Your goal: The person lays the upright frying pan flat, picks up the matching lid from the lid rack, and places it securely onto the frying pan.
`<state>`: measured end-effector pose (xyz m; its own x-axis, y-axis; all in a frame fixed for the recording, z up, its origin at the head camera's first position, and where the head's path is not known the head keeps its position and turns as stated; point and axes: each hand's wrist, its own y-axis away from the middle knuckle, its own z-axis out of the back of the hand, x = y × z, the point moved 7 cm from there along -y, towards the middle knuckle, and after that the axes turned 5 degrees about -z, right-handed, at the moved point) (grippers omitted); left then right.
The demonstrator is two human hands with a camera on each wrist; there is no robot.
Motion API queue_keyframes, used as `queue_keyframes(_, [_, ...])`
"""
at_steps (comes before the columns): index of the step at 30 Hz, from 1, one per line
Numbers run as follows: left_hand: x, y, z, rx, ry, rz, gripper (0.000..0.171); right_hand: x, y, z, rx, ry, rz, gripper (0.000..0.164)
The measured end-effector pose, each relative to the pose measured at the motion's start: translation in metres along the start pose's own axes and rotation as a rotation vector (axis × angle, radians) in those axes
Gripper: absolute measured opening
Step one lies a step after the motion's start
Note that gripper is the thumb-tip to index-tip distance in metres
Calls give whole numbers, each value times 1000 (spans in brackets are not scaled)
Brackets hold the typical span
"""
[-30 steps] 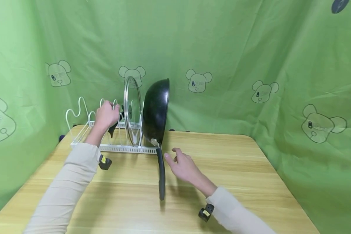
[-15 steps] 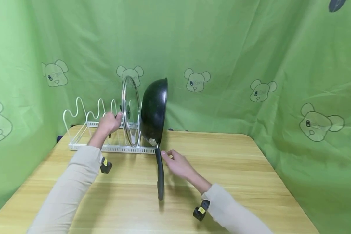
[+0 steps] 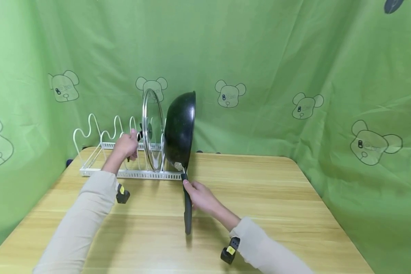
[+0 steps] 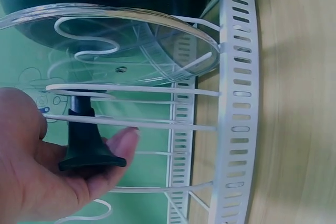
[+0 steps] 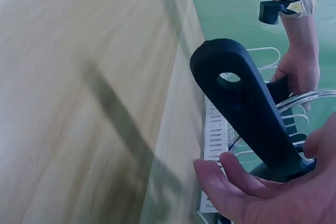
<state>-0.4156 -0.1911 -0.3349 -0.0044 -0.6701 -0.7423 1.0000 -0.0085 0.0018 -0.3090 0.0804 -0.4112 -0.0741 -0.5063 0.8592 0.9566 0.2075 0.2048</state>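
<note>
A glass lid (image 3: 153,110) with a metal rim stands on edge in a white wire rack (image 3: 147,174). My left hand (image 3: 126,145) is at its black knob (image 4: 86,140), the fingers curled round the knob between the rack's wires. To the right of the lid, a black wok (image 3: 180,127) stands upright on its side at the rack's end, its long handle (image 3: 187,213) pointing toward me. My right hand (image 3: 200,196) holds that handle near the wok, thumb on top. In the right wrist view the right-hand fingers (image 5: 231,187) lie loosely along the underside of the handle.
Several wire loops of the rack (image 3: 89,129) stand to the left of my left hand. The wooden table (image 3: 260,190) extends to the right and in front. A green curtain (image 3: 270,57) with bear drawings hangs round the back and sides.
My right hand has moved left onto the wok's handle, its thumb now over it. My left hand has lowered slightly at the lid's knob. Lid and wok stay in place.
</note>
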Motion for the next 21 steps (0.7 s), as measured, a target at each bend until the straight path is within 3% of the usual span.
queue_keyframes(11, [1, -4, 1, -53, 5, 37, 69, 1, -3, -9, -10, -71, 1, 49])
queue_keyframes(21, [-4, -8, 5, 22, -6, 79, 67, 1, -3, -17, 7, -156, -21, 47])
